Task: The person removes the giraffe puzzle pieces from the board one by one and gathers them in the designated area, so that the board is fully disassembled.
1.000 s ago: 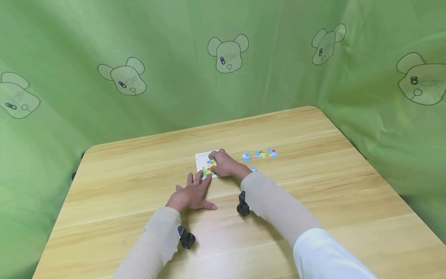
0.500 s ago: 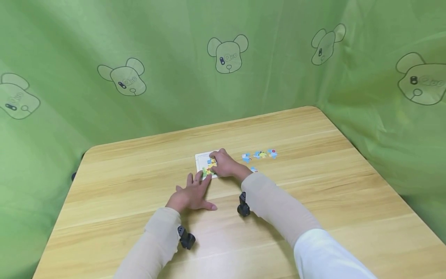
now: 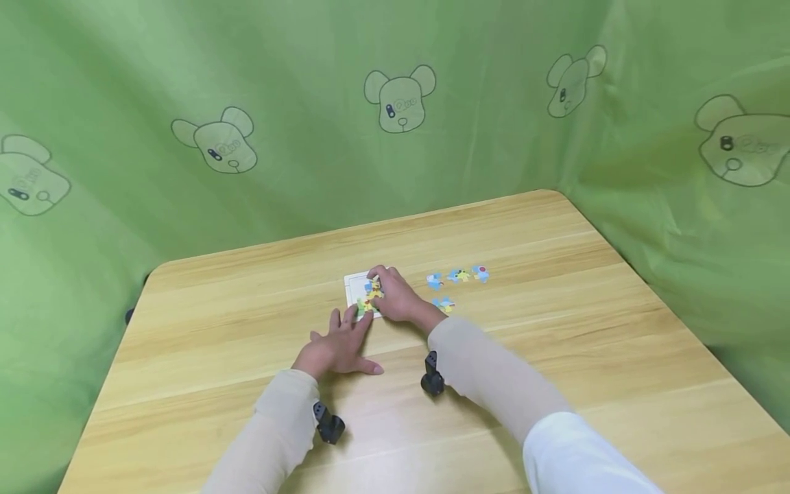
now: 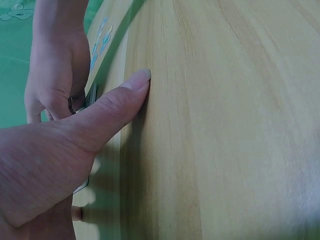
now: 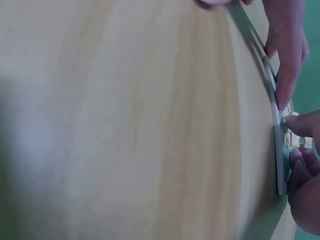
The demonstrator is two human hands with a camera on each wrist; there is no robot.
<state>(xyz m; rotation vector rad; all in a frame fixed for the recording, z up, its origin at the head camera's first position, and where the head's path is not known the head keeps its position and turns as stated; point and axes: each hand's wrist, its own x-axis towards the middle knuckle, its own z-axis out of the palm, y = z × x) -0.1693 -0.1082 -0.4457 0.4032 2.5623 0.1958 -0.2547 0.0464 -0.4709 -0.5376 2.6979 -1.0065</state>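
Observation:
A white puzzle tray (image 3: 354, 283) lies on the wooden table, with colourful puzzle pieces (image 3: 367, 305) fitted along its near side. My right hand (image 3: 398, 296) bends over the tray's right part and pinches a yellow and blue puzzle piece (image 3: 374, 289) between thumb and fingers. In the right wrist view that puzzle piece (image 5: 301, 142) stands tilted over the tray (image 5: 276, 135). My left hand (image 3: 342, 345) is spread out, fingertips resting on the tray's near edge and lower pieces. Its thumb (image 4: 117, 107) stretches out to the side over the table.
Right of the tray lie loose puzzle pieces: a blue and white one (image 3: 435, 280), a blue and yellow one (image 3: 459, 275), one with a red spot (image 3: 481, 273), and a nearer one (image 3: 444, 304) beside my right wrist. A green curtain (image 3: 296, 171) hangs behind the table (image 3: 543, 309).
My right wrist and forearm have come slightly nearer, uncovering more of the closest loose puzzle piece. The pinched piece shows more between the fingers. My left hand stays in place.

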